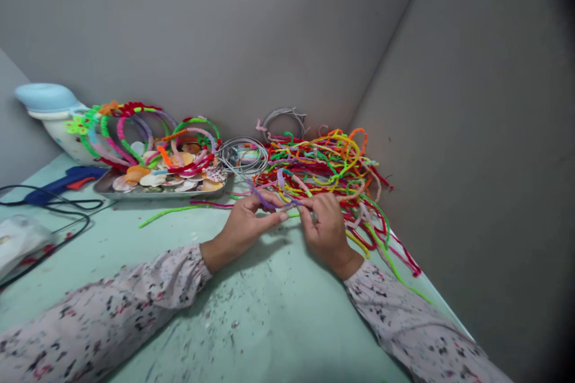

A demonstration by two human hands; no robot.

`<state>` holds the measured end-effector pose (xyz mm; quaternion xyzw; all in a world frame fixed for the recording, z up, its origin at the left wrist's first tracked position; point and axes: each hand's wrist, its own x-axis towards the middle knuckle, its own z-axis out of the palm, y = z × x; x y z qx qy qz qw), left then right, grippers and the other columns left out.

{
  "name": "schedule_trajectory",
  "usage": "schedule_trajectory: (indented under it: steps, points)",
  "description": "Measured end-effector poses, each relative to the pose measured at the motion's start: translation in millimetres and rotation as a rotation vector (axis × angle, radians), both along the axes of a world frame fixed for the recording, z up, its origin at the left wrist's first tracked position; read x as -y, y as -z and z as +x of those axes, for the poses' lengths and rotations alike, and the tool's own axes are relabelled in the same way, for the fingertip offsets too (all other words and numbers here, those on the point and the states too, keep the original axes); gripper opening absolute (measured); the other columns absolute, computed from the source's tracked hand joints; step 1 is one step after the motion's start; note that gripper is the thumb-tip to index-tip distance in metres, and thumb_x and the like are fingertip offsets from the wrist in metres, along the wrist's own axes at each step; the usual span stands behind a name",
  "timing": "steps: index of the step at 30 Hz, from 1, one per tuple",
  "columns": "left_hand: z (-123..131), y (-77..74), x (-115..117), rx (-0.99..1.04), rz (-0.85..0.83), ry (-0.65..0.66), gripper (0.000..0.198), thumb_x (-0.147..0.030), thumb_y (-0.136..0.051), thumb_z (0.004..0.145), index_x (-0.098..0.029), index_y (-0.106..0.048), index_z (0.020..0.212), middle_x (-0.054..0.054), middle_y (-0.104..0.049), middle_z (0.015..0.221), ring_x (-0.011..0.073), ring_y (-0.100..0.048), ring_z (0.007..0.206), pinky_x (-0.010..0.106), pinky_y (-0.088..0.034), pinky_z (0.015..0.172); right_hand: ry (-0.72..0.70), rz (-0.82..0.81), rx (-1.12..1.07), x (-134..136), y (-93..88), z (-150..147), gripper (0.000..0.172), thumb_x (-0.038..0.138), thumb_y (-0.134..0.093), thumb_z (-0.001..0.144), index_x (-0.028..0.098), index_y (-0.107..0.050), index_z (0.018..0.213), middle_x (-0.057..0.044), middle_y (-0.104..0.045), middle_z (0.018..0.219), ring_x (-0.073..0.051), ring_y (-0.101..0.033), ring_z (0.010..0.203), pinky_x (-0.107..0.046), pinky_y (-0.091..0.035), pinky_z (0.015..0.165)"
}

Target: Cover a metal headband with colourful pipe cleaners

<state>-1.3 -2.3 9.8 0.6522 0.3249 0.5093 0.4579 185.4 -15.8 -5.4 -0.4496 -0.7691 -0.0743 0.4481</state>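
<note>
Left hand [251,221]: thumb and fingers around a purple pipe cleaner [260,196], over the bench beyond its middle, toward the back edge; patterned sleeve [135,287] down to the wrist.
Right hand [327,227]: thumb and bent forefinger pinching the same purple pipe cleaner, just beside the left fingertips.
Walls [215,30]: grey, rising behind the back edge of the bench and along its right edge.
Bench [251,323]: pale green, marked with dark specks and stains toward the front.
Pile [323,161]: tangled fuzzy pipe cleaners in red, orange, yellow, green and pink, filling the back right corner; some strands trail down along the right edge.
Tray [166,195]: shallow metal, near the back edge, left of the middle.
Bottle [63,131]: white with a light blue top, tilted, at the back left corner.
Hoops [120,131]: wrapped in several colours, some bearing flowers, standing or leaning at the tray.
Blue tool [63,182]: with a red part, lying between the tray and the left edge.
Wire coils [245,161]: grey, between tray and pile.
Shells [153,179]: white, tan and orange, heaped in the tray.
</note>
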Motion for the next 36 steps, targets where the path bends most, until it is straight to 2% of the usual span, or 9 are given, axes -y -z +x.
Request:
schedule_trajectory:
  steps: [3,5,8,10,12,18,22,29,36]
  points:
    - [1,3.0,-1,0.016,-0.109,-0.01,0.05,-0.026,-0.079,0.065,-0.021,-0.057,0.109,0.002,-0.061,0.095,0.0111,-0.055,0.075,0.026,-0.047,0.07,-0.014,0.006,-0.004,0,0.0,0,0.006,0.019,-0.052,0.087,0.018,-0.057,0.089,-0.006,-0.059,0.082,-0.021,-0.049,0.082,-0.039,-0.041,0.075]
    - [1,3.2,-1,0.027,-0.173,0.008,0.057,-0.026,-0.08,0.065,-0.022,-0.054,0.116,0.001,-0.061,0.092,0.0111,-0.056,0.074,0.026,-0.047,0.069,-0.033,0.005,0.004,0,0.3,-1,0.006,0.018,-0.052,0.087,0.018,-0.057,0.089,-0.006,-0.06,0.083,-0.021,-0.049,0.083,-0.039,-0.041,0.076]
    - [2,0.7,0,-0.01,-0.24,0.047,0.039,-0.029,-0.076,0.068,-0.017,-0.064,0.104,0.002,-0.064,0.085,0.0127,-0.057,0.074,0.026,-0.047,0.07,-0.072,-0.011,0.022,2,0.7,-1,0.007,0.018,-0.053,0.087,0.018,-0.059,0.091,-0.006,-0.061,0.085,-0.021,-0.05,0.084,-0.039,-0.041,0.077]
    - [2,-1.7,2,-0.058,-0.232,0.06,0.025,-0.03,-0.073,0.071,-0.015,-0.068,0.091,0.004,-0.066,0.082,0.014,-0.058,0.075,0.027,-0.047,0.07,-0.093,-0.016,0.029,3,0.5,-1,0.008,0.019,-0.054,0.087,0.018,-0.059,0.092,-0.006,-0.062,0.086,-0.021,-0.051,0.085,-0.039,-0.041,0.077]
    - [2,-3.4,3,-0.093,-0.198,0.039,0.02,-0.03,-0.072,0.073,-0.015,-0.07,0.085,0.003,-0.067,0.079,0.0145,-0.058,0.075,0.027,-0.047,0.07,-0.111,-0.006,0.035,3,0.1,-2,0.008,0.018,-0.054,0.086,0.019,-0.06,0.093,-0.006,-0.062,0.087,-0.021,-0.051,0.086,-0.039,-0.041,0.077]
    - [3,-0.6,2,-0.116,-0.203,-0.083,0.02,-0.034,-0.071,0.072,-0.015,-0.069,0.075,0.002,-0.067,0.07,0.0135,-0.057,0.067,0.026,-0.045,0.066,-0.131,-0.009,0.083,3,0.0,-3,0.009,0.019,-0.054,0.086,0.019,-0.06,0.093,-0.006,-0.063,0.087,-0.021,-0.052,0.086,-0.039,-0.04,0.077]
    - [3,4.7,0,-0.124,-0.223,-0.063,0.023,-0.037,-0.069,0.074,-0.014,-0.065,0.072,-0.001,-0.062,0.063,0.0111,-0.05,0.058,0.024,-0.04,0.058,-0.121,0.009,0.127,3,0.2,-4,0.007,0.02,-0.054,0.086,0.018,-0.059,0.092,-0.006,-0.063,0.087,-0.021,-0.052,0.086,-0.039,-0.04,0.077]
    - [3,6.3,1,-0.152,-0.255,-0.06,0.028,-0.04,-0.066,0.075,-0.014,-0.061,0.069,-0.004,-0.05,0.056,0.0092,-0.041,0.054,0.023,-0.033,0.053,-0.085,0.053,0.236,4,-0.7,-3,0.007,0.019,-0.054,0.087,0.017,-0.059,0.09,-0.007,-0.063,0.087,-0.022,-0.051,0.087,-0.04,-0.038,0.077]
    - [5,5.5,1,-0.149,-0.279,-0.076,0.028,-0.039,-0.066,0.075,-0.014,-0.058,0.065,-0.004,-0.048,0.054,0.0091,-0.039,0.053,0.023,-0.032,0.052,-0.071,0.055,0.297,4,-0.5,-4,0.009,0.019,-0.052,0.087,0.017,-0.06,0.089,-0.008,-0.063,0.087,-0.023,-0.05,0.088,-0.04,-0.038,0.078]
